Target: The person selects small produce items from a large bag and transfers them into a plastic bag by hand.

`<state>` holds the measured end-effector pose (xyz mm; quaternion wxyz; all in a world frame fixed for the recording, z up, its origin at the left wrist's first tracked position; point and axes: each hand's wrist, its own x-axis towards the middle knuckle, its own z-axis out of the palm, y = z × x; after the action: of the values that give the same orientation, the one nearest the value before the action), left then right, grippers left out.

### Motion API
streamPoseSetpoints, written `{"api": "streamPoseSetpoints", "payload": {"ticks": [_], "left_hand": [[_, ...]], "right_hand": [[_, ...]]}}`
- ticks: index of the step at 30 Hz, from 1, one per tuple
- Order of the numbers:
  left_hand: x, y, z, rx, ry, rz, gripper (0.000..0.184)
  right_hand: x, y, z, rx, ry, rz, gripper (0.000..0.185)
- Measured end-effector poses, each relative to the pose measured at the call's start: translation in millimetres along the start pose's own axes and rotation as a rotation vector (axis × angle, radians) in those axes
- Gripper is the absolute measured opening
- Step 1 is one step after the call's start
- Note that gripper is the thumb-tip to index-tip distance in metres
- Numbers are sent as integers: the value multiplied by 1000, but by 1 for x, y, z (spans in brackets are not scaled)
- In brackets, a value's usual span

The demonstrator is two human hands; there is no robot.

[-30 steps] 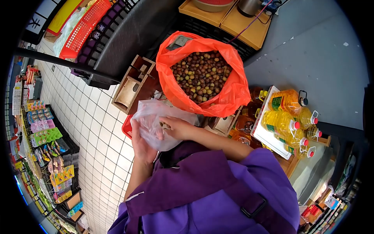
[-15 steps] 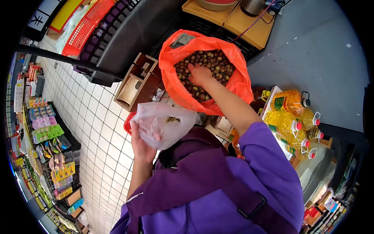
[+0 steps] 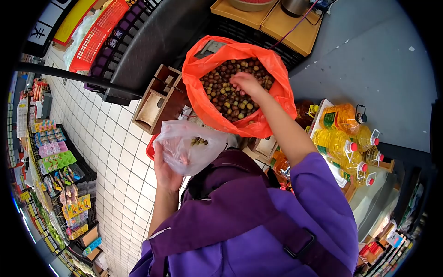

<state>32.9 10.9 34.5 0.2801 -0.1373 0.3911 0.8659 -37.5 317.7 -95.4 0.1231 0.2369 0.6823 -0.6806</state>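
Above white floor tiles (image 3: 122, 175), steady the plastic bag (image 3: 184, 147) gripped in the half-curled left hand (image 3: 169, 175), lightly picking fruits (image 3: 230, 106) with the curled right hand (image 3: 246, 84), cannot tell if holding any.

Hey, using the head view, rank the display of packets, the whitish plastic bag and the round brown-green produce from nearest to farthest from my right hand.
From your right hand:
1. Round brown-green produce: just beneath it, inside the orange bag.
2. Whitish plastic bag: in your left hand.
3. Display of packets: far left, across the tiled floor.
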Motion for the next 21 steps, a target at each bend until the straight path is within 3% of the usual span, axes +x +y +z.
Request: {"api": "streamPoseSetpoints", "payload": {"ticks": [2, 4, 8, 10, 12, 14, 15, 17, 18, 20, 21], "left_hand": [[0, 0, 5, -4, 25, 4, 49], [-2, -1, 8, 4, 53, -9, 49], [-5, -3, 5, 4, 126, -35, 48], [-7, -2, 3, -1, 104, -23, 48], [-7, -2, 2, -17, 88, -6, 48], [-8, -2, 0, -24, 126, -21, 48], [-8, -2, -1, -24, 130, -20, 48], [-7, -3, -3, -33, 124, -28, 47], [-7, -3, -1, -30, 124, -26, 47], [-6, -2, 3, -38, 119, -23, 47], [-6, -1, 4, -35, 120, -23, 47]], "right_hand": [[17, 11, 22, -641, 94, -266, 19], [14, 5, 42, -1176, 48, -197, 20], [19, 6, 44, -1285, -9, -265, 21], [10, -5, 24, -843, -57, -231, 19], [3, 2, -4, 106, -195, -10, 16], [-14, -9, -14, 473, -46, -23, 12], [-11, -10, -12, 473, -49, -20, 12], [1, -17, -4, 13, 46, -88, 10], [4, -18, 4, 15, 45, -90, 10], [13, -15, 26, -1093, 68, -159, 14], [16, -8, 36, -1146, 138, -224, 17]]}}
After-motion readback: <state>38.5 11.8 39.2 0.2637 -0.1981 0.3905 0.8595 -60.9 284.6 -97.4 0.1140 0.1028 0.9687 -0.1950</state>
